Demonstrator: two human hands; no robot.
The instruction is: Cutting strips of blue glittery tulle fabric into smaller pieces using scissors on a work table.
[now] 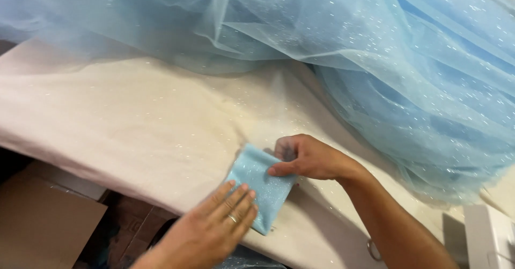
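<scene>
A small folded piece of light blue glittery tulle (pixel 261 180) lies on a cream padded table (pixel 134 124) near its front edge. My left hand (pixel 214 226), with a ring on one finger, lies flat with its fingertips pressing the lower left part of the folded piece. My right hand (pixel 306 158) rests on the upper right edge of the piece, thumb on top and fingers curled at its far corner. Behind both hands, a large heap of the same blue sparkly tulle (pixel 375 54) covers the back and right of the table.
Brown cardboard (pixel 43 220) sits below the table's front edge at the lower left. A white object (pixel 485 237) stands at the lower right corner. A small metal ring shape (pixel 372 250) shows beside my right forearm.
</scene>
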